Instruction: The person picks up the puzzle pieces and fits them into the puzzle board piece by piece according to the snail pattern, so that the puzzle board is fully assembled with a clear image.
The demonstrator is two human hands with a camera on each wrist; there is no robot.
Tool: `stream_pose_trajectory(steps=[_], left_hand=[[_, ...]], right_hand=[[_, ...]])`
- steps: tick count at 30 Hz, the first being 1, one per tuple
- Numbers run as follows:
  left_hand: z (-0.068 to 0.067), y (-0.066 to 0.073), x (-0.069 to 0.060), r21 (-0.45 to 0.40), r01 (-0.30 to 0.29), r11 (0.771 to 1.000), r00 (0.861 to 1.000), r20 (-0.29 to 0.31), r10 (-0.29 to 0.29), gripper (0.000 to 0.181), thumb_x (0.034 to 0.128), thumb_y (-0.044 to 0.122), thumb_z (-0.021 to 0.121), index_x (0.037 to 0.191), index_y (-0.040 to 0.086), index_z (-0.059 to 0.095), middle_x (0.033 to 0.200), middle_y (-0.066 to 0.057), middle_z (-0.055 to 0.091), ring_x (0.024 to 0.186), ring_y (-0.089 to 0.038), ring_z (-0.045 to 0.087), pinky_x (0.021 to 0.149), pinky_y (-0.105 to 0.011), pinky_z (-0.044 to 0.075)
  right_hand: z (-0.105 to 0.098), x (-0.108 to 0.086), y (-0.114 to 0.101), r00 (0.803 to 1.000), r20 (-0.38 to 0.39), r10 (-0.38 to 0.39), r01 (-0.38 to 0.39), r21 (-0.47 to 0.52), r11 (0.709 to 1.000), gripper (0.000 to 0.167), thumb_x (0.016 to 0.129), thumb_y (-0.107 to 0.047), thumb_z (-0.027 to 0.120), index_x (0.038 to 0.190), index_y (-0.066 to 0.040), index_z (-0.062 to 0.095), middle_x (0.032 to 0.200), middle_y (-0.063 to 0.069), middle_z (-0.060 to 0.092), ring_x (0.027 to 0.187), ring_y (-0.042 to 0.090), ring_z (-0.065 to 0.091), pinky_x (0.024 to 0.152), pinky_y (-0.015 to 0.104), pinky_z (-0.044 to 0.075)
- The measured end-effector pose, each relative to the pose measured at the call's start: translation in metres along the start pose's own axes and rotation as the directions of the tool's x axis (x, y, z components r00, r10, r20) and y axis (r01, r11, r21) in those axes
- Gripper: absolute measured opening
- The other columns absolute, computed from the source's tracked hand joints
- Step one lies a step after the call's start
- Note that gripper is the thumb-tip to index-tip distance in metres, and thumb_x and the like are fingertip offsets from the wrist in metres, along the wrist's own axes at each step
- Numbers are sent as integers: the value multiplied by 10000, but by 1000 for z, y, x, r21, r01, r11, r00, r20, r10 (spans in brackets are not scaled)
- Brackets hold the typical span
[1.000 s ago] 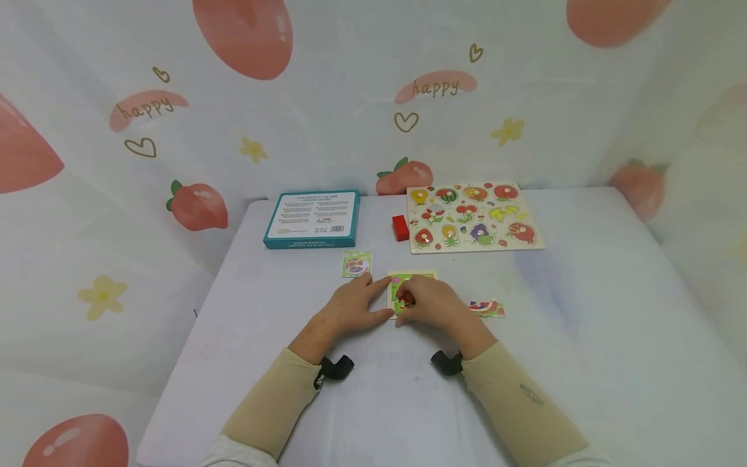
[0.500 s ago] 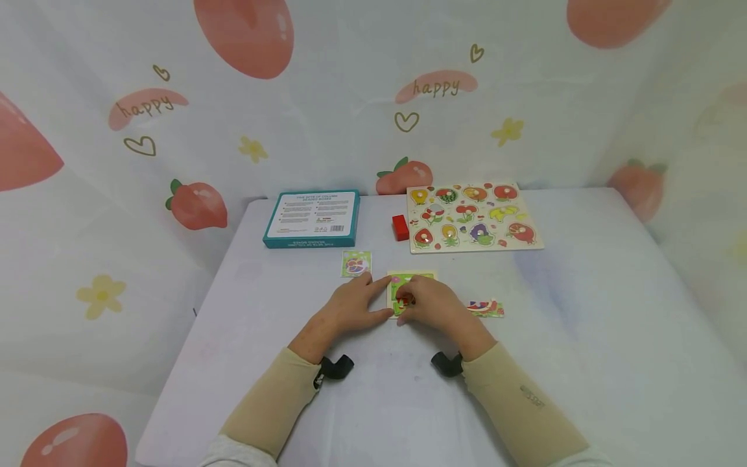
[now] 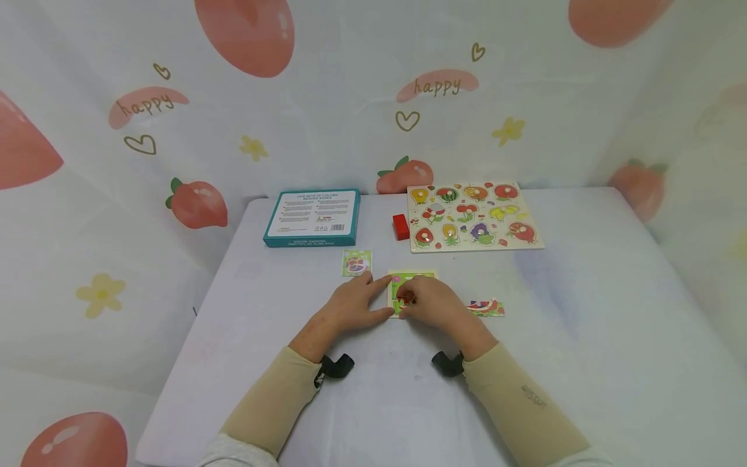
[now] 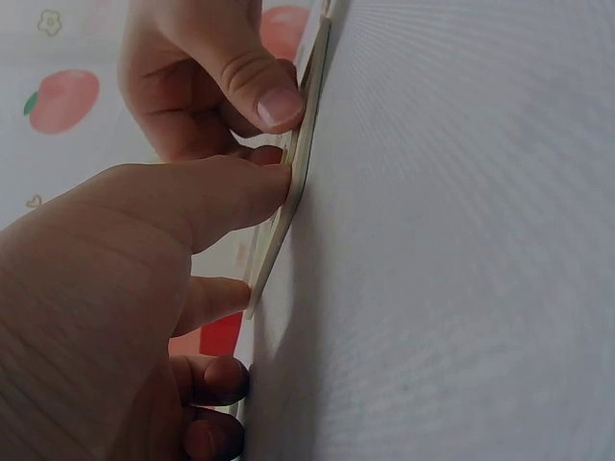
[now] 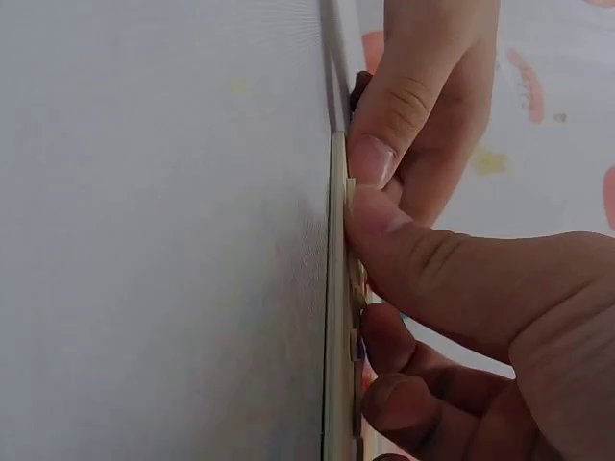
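Observation:
A small square wooden puzzle board (image 3: pixel 399 287) with a green picture and pale rim lies in front of me. My left hand (image 3: pixel 349 305) touches its left side, thumb and index finger stretched apart along the edge. At the board's front, my right hand (image 3: pixel 436 302) has curled fingers and pinches a small puzzle piece (image 3: pixel 404 302) with red on it, mostly covered by the fingers. In the right wrist view, the right thumb (image 5: pixel 384 226) bears on a thin piece at the board's edge (image 5: pixel 336 288), close to the left thumb (image 5: pixel 375 158).
Colourful loose pieces (image 3: pixel 486 307) lie right of the right hand. A small picture card (image 3: pixel 356 263) is beyond the left hand. Farther back are a teal-edged box (image 3: pixel 313 218), a red block (image 3: pixel 401 227) and a fruit peg puzzle (image 3: pixel 475 217).
The right thumb and fingertips have shifted slightly over the board's front edge. The left hand keeps its place, and the board and other objects stay put.

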State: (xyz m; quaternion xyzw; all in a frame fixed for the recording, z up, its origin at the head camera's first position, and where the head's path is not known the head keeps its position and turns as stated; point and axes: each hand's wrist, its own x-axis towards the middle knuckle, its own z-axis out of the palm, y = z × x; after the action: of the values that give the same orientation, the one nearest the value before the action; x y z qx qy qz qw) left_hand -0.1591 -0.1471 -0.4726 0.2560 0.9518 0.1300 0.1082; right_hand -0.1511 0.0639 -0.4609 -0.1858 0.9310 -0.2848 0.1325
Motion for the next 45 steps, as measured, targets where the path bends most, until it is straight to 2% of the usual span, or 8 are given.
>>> stream_pose_trajectory(steps=[6, 14, 19, 25, 30, 35, 40, 45], left_hand=[[-1, 1, 0, -3, 4, 1000, 1000, -5, -4, 732, 933, 524, 673, 1573, 249, 447, 951, -36, 429, 789, -163, 448, 620, -291, 354], [0, -1, 2, -3, -8, 1000, 1000, -7, 8, 719, 944, 538, 639, 1574, 249, 447, 939, -33, 434, 769, -167, 446, 608, -285, 346], [0, -2, 2, 0, -10, 1000, 1000, -11, 10, 723, 943, 549, 631, 1574, 248, 446, 939, -29, 440, 770, -161, 445, 605, -282, 341], [1, -3, 1, 7, 1, 1000, 1000, -12, -1, 736, 942, 563, 633, 1581, 259, 432, 944, -33, 433, 765, -159, 440, 600, -281, 337], [1, -2, 3, 7, 10, 1000, 1000, -6, -10, 742, 938, 559, 645, 1583, 265, 429, 964, -31, 437, 780, -158, 453, 608, -282, 348], [1, -1, 4, 8, 15, 1000, 1000, -5, -15, 742, 934, 559, 649, 1579, 259, 437, 977, -31, 442, 785, -163, 459, 621, -296, 360], [1, 0, 2, 11, 14, 1000, 1000, -9, -14, 738, 938, 558, 649, 1580, 261, 435, 983, -30, 440, 795, -166, 461, 641, -303, 372], [2, 0, 1, 2, -1, 1000, 1000, -14, 1, 731, 944, 551, 642, 1579, 254, 438, 1001, -35, 446, 815, -177, 466, 664, -322, 386]], right_hand=[[1, 0, 0, 999, -41, -7, 8, 7, 1000, 323, 805, -215, 900, 1084, -103, 782, 878, -49, 662, 824, 149, 569, 812, 345, 500], [6, 0, -5, 987, -102, 120, -120, 10, 993, 253, 786, -263, 910, 993, -149, 822, 882, -58, 707, 843, 148, 574, 784, 350, 486], [10, -1, -10, 977, -118, 180, -178, 28, 984, 241, 811, -294, 886, 1011, -167, 841, 930, -67, 754, 905, 159, 632, 803, 372, 497], [5, -3, -9, 983, -122, 140, -140, 8, 990, 256, 840, -324, 861, 1060, -197, 829, 944, -67, 746, 889, 147, 627, 789, 363, 489], [-14, -9, -8, 983, -125, 131, -131, 9, 991, 267, 878, -327, 831, 1108, -193, 811, 891, -29, 675, 824, 170, 568, 733, 353, 464], [-33, -20, -8, 980, -162, 118, -113, 37, 993, 278, 913, -309, 796, 1147, -160, 793, 828, -5, 605, 777, 190, 532, 666, 339, 434], [-46, -31, -6, 981, -176, 82, -76, 40, 996, 346, 914, -302, 798, 1213, -130, 763, 871, -1, 603, 810, 205, 522, 692, 350, 441], [-53, -41, 4, 985, -154, 83, -83, 3, 997, 403, 919, -310, 793, 1277, -138, 728, 953, 15, 592, 867, 225, 522, 730, 363, 459]])
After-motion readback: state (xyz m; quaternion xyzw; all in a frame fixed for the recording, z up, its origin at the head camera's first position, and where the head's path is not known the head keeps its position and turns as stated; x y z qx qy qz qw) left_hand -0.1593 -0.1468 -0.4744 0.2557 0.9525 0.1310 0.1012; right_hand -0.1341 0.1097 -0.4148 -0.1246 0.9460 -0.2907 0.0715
